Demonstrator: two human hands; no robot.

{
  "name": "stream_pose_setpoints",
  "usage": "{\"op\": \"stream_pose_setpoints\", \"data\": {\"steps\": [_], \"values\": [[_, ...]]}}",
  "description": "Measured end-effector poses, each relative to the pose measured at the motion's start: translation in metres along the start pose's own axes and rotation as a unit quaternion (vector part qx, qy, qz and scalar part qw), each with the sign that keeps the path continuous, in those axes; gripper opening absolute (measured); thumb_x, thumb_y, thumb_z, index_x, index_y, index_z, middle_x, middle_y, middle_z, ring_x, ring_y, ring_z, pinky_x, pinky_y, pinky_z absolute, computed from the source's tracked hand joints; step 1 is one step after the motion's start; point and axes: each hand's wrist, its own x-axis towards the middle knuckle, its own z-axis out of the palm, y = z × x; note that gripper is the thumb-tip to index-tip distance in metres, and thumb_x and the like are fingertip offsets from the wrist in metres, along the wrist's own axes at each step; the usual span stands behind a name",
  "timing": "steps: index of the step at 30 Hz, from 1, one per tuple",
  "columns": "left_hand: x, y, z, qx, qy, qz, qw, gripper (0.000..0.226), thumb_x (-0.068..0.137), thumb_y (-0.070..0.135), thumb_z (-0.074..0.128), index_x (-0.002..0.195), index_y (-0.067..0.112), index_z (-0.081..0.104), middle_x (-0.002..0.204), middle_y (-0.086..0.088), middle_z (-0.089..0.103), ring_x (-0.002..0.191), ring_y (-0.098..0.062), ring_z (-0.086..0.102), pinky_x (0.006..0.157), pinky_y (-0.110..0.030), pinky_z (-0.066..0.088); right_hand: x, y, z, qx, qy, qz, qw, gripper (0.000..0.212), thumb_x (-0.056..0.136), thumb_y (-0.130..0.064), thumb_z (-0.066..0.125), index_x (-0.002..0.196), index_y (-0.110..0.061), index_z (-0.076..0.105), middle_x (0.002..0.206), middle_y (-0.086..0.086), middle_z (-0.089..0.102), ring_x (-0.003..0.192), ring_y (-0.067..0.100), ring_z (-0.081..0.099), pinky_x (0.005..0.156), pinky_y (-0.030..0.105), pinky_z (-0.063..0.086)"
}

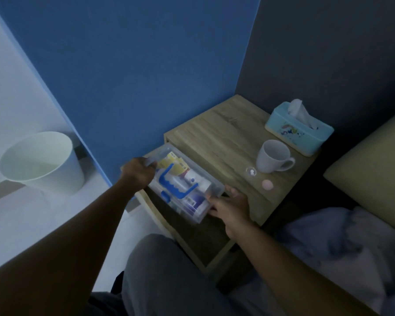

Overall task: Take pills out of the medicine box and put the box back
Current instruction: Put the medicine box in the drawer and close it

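A clear plastic medicine box (216, 189) with a blue handle on its lid is held over the open drawer (205, 242) of a wooden nightstand. Bottles and packets show through its lid. My left hand (138, 173) grips the box's far left end. My right hand (232, 207) holds its near right end. On the nightstand top lie a small clear cap holding white pills (251, 171) and a pink round lid (267, 184).
A white mug (271, 159) and a light blue tissue box (299, 127) stand on the nightstand top (217, 135). A white waste bin (43, 161) stands on the floor at left. Bedding (340, 247) lies at right, my knee (169, 270) below.
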Motion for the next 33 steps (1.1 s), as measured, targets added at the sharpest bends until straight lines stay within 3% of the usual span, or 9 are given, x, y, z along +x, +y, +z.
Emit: {"op": "stream_pose_setpoints", "data": {"steps": [2,6,11,18,23,26,28,31,33], "values": [[0.007,-0.01,0.014,-0.018,-0.019,-0.014,1.0,0.038,0.096,0.033,0.052,0.118,0.003,0.059,0.102,-0.015,0.065,0.091,-0.026,0.062,0.077,-0.039,0.055,0.008,0.012,0.001,-0.004,0.019,0.007,1.0,0.072,0.08,-0.012,0.079,0.143,-0.025,0.046,0.117,0.007,0.07,0.091,0.023,0.077,0.078,0.044,0.064],[0.022,-0.029,0.043,-0.084,-0.069,-0.047,0.993,0.031,0.094,0.029,0.055,0.116,0.008,0.057,0.103,-0.013,0.064,0.093,-0.024,0.064,0.078,-0.04,0.057,0.023,0.036,0.002,-0.023,0.064,0.023,0.997,0.079,0.08,-0.015,0.079,0.148,-0.025,0.041,0.134,0.01,0.062,0.108,0.026,0.07,0.087,0.047,0.061],[0.036,-0.04,0.07,-0.078,-0.086,-0.053,0.992,0.022,0.095,0.025,0.053,0.112,0.012,0.058,0.098,-0.008,0.064,0.082,-0.016,0.063,0.059,-0.026,0.047,0.044,0.057,0.002,-0.044,0.094,0.049,0.993,0.081,0.078,-0.022,0.081,0.148,-0.028,0.039,0.134,0.008,0.062,0.108,0.025,0.069,0.088,0.046,0.061],[0.043,-0.039,0.093,-0.09,-0.077,-0.071,0.99,0.035,0.094,0.014,0.054,0.128,0.007,0.048,0.119,-0.014,0.059,0.107,-0.026,0.061,0.088,-0.042,0.055,0.062,0.079,0.002,-0.089,0.105,0.055,0.989,0.082,0.081,-0.025,0.079,0.15,-0.027,0.036,0.14,0.009,0.058,0.118,0.027,0.064,0.096,0.049,0.056],[0.039,-0.05,0.096,-0.079,-0.074,-0.065,0.992,0.03,0.095,0.014,0.053,0.124,0.008,0.051,0.119,-0.016,0.058,0.107,-0.028,0.06,0.093,-0.048,0.053,0.065,0.083,-0.002,-0.112,0.081,0.06,0.989,0.083,0.081,-0.021,0.08,0.151,-0.027,0.035,0.138,0.008,0.061,0.121,0.025,0.063,0.099,0.049,0.055],[0.033,-0.055,0.094,-0.09,-0.068,-0.039,0.993,0.035,0.093,0.015,0.054,0.128,0.012,0.047,0.13,-0.016,0.054,0.117,-0.03,0.055,0.097,-0.053,0.05,0.067,0.081,-0.004,-0.109,0.065,0.059,0.99,0.084,0.081,-0.019,0.081,0.151,-0.027,0.035,0.138,0.008,0.062,0.122,0.025,0.062,0.102,0.049,0.053],[0.027,-0.056,0.092,-0.084,-0.073,-0.018,0.994,0.043,0.093,0.017,0.054,0.134,0.013,0.042,0.141,-0.017,0.046,0.127,-0.033,0.049,0.101,-0.055,0.046,0.065,0.079,-0.003,-0.143,0.064,0.046,0.987,0.086,0.082,-0.024,0.08,0.153,-0.026,0.031,0.14,0.008,0.06,0.125,0.025,0.06,0.1,0.042,0.052],[0.019,-0.058,0.087,-0.065,-0.073,0.009,0.995,0.056,0.095,0.018,0.051,0.147,0.016,0.031,0.154,-0.014,0.032,0.137,-0.034,0.04,0.105,-0.056,0.044,0.055,0.076,-0.004,-0.271,0.085,-0.031,0.958,0.086,0.086,-0.033,0.075,0.154,-0.025,0.025,0.138,0.008,0.06,0.123,0.022,0.06,0.09,0.033,0.051],[0.013,-0.062,0.082,-0.063,-0.048,0.048,0.996,0.056,0.095,0.018,0.051,0.148,0.022,0.03,0.158,-0.009,0.027,0.141,-0.031,0.035,0.107,-0.054,0.043,0.044,0.074,-0.01,-0.418,0.097,-0.136,0.893,0.067,0.092,-0.032,0.067,0.149,-0.028,0.033,0.126,0.004,0.065,0.111,0.016,0.065,0.083,0.026,0.054]]}}
